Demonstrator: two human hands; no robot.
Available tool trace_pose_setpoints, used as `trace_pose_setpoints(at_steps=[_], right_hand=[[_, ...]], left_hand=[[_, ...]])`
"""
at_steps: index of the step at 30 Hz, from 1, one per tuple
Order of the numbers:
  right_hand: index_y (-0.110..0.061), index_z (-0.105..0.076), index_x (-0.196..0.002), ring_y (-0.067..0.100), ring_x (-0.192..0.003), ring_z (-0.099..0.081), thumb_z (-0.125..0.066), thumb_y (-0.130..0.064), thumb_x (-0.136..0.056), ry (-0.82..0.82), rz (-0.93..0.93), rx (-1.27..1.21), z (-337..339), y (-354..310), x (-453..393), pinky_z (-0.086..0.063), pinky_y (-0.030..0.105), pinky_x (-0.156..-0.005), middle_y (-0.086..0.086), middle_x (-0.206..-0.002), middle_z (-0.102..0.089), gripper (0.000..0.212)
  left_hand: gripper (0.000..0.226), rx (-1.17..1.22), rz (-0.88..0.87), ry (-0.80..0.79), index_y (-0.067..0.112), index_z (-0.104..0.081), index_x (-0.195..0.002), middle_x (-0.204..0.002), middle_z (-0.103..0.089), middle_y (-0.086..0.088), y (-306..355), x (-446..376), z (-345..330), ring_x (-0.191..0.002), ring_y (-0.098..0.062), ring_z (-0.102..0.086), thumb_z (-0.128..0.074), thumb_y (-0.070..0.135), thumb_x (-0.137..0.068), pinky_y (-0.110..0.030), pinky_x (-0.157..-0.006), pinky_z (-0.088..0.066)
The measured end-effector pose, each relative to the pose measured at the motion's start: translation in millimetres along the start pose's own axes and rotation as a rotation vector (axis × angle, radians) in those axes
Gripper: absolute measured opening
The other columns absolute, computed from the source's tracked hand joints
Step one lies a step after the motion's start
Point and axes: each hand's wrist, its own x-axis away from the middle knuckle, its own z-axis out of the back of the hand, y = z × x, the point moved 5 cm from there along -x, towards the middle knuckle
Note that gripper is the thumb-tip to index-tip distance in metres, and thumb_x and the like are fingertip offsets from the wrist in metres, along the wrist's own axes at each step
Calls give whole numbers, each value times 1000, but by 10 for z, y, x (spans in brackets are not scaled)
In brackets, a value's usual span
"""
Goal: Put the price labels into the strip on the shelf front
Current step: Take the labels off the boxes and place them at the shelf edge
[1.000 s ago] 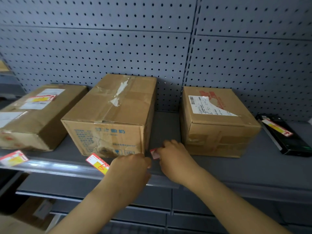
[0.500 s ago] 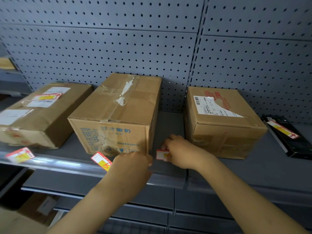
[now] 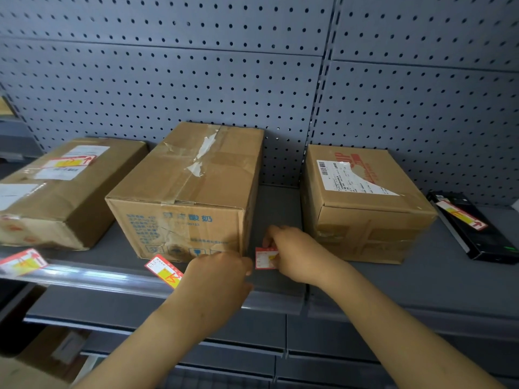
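A clear plastic strip (image 3: 84,276) runs along the grey shelf's front edge. My right hand (image 3: 297,254) pinches a small red-and-white price label (image 3: 264,258) just above the shelf front, between the middle and right boxes. My left hand (image 3: 222,276) lies over the strip right beside it, with its fingers hidden behind the back of the hand. A second price label (image 3: 164,270) sticks up tilted from the strip at the left hand's left side. A third label (image 3: 22,262) sits tilted in the strip at the far left.
Three cardboard boxes stand on the shelf: left (image 3: 56,192), middle (image 3: 191,192), right (image 3: 362,203). A flat black box (image 3: 477,228) with a label on top lies at the far right. Pegboard (image 3: 196,80) backs the shelf. Lower shelves (image 3: 252,332) lie below.
My right hand has shifted slightly right and back, uncovering more of the label it pinches. My left hand stays on the strip.
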Motion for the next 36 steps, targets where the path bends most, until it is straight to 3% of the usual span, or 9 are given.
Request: trace_pose_setpoints(at_steps=[9,25,36], right_hand=[[-21,-61,-95,16,-81,-62,-66,-6,-80,181,80,-120,198,-77,270,-55,39,-72,2,-95,-65,22],[-22,-65,-92,19,-89,-62,-60,-7,-86,306,-127,-184,386,395,1185,-54,42,-79,2,-99,-67,16],[-22,-67,-91,10,-82,-60,-58,-4,-87,344,-93,-221,533,901,1617,-55,34,-74,-6,-91,-65,21]], left_hand=[[28,-37,-83,6,30,-57,-118,-120,-62,6,156,-6,28,-107,-20,-61,-45,39,-94,-29,-86,-46],[23,-64,-326,-28,22,-60,-109,-111,-64,0,860,-62,-6,-100,-24,-63,-46,31,-92,-35,-78,-51],[24,-10,-190,-33,25,-64,-109,-114,-65,1,1376,-106,-201,-104,-23,-62,-48,25,-92,-36,-83,-54]])
